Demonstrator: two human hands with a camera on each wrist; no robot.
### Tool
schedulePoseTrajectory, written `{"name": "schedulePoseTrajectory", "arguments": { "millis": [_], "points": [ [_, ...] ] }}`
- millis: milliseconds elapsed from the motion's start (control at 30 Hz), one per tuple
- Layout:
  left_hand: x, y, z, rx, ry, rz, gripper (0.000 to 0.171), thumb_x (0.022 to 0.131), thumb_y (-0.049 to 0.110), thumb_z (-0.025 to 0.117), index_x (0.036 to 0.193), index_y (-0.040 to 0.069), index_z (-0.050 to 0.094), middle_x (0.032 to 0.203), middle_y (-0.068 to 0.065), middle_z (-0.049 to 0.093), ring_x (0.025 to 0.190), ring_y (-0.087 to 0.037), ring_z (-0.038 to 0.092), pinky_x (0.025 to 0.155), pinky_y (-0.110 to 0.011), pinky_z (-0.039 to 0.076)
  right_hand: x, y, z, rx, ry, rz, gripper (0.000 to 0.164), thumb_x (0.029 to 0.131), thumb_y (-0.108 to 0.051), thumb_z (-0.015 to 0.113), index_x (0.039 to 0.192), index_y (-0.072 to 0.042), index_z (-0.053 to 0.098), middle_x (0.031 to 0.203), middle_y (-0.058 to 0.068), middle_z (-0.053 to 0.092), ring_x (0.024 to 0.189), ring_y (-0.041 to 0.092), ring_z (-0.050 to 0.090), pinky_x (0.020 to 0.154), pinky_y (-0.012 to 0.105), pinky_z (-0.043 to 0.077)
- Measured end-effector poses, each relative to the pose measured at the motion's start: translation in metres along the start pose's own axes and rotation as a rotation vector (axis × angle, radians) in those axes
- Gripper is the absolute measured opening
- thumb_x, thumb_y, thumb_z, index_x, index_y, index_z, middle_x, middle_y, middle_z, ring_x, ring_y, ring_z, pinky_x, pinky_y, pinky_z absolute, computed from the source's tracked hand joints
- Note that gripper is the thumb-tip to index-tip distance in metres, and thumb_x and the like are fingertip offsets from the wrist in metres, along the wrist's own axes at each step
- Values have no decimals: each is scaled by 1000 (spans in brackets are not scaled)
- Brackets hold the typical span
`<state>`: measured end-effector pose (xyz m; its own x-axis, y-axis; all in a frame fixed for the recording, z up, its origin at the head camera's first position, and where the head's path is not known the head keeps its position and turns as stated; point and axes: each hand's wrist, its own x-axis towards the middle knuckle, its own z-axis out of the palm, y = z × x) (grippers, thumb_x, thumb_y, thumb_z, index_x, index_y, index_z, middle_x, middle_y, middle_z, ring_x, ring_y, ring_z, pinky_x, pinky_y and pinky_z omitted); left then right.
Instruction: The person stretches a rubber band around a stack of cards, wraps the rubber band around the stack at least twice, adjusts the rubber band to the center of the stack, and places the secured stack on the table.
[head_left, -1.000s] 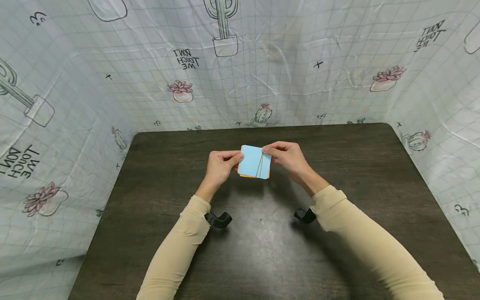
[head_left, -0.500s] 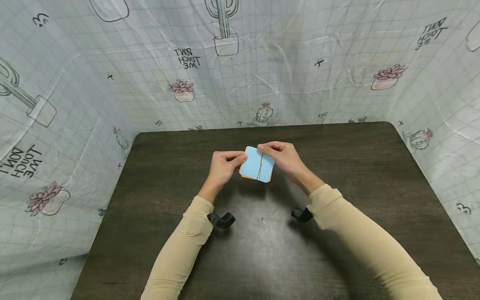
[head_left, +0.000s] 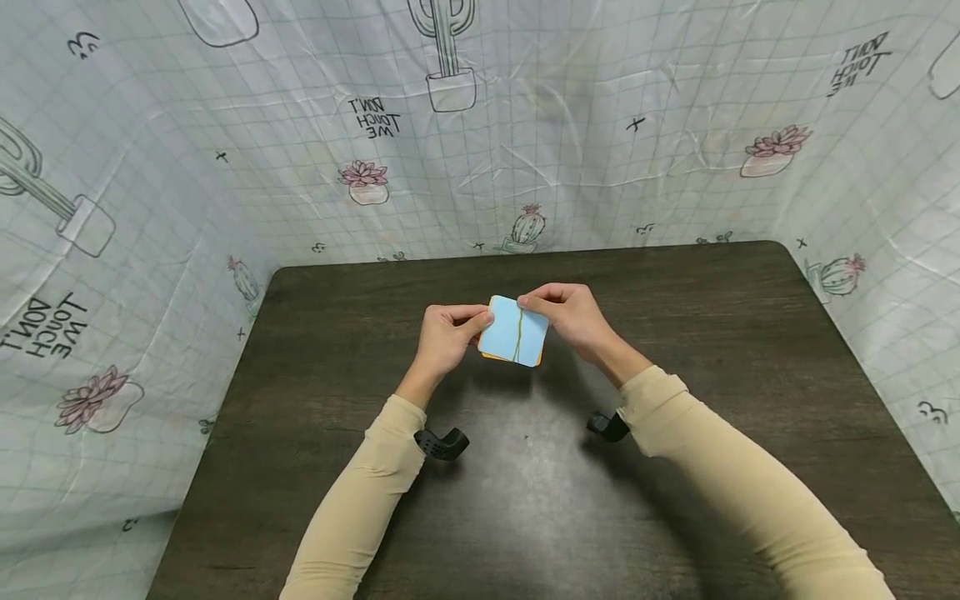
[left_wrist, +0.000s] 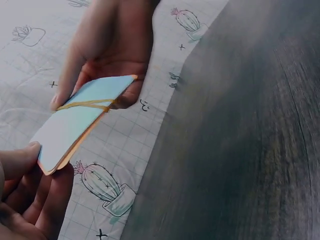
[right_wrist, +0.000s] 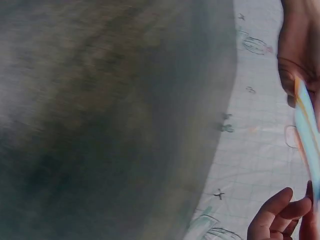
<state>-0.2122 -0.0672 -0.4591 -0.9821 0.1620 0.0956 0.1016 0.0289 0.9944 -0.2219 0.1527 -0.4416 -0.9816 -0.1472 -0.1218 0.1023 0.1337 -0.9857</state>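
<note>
Above the table, a small stack of rounded square cards [head_left: 497, 333] is held between both hands, pale blue on top with orange edges showing beneath. A yellowish rubber band [head_left: 519, 333] crosses the top card from its far edge to its near edge. My left hand [head_left: 444, 337] pinches the stack's left corner, thumb on top and fingers underneath. At the far edge, my right hand [head_left: 573, 317] pinches the stack where the band wraps over. The left wrist view shows the band [left_wrist: 87, 104] as two strands running round the cards, with the right thumb at one end of it.
The dark wooden table [head_left: 337, 400] spreads around the hands. A pale cloth printed with cacti [head_left: 570, 125] hangs behind it and along both sides. Black curved devices [head_left: 442, 444] sit at both wrists.
The stack has shifted slightly right and tilted. Its rubber band, slanted near the right side earlier, now lies closer to the middle, the right fingertips having moved left along the far edge.
</note>
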Motion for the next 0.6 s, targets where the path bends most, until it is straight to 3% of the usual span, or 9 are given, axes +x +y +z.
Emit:
{"name": "schedulePoseTrajectory", "arguments": {
  "millis": [133,267,467,600],
  "points": [
    [1,-1,-1,-41,78,-5,19,93,8,74,105,-6,77,81,-7,72,64,-13,62,59,-26,55,-8,12,-2,-35,-53,31,31,94,-33,75,104,-4,74,92,4,69,78,23,59,75,41,52],
    [2,1,-2,-86,185,25,18,93,7,74,104,-6,77,76,-3,70,62,-11,63,58,-24,56,-17,20,2,-17,-181,49,31,93,-23,76,100,6,70,86,15,65,75,27,59,80,49,53],
    [2,0,1,-137,208,37,19,93,6,73,105,-9,75,78,-4,71,61,-10,65,58,-25,57,-21,24,9,-6,-185,32,23,92,-17,76,94,5,71,83,17,66,69,22,59,77,45,56],
    [2,0,5,-153,220,40,20,93,6,74,105,-9,75,83,-10,73,62,-11,69,59,-26,58,-22,24,14,-11,-185,38,25,93,-18,75,99,6,72,83,14,68,68,20,59,77,45,56]
  ]
}}
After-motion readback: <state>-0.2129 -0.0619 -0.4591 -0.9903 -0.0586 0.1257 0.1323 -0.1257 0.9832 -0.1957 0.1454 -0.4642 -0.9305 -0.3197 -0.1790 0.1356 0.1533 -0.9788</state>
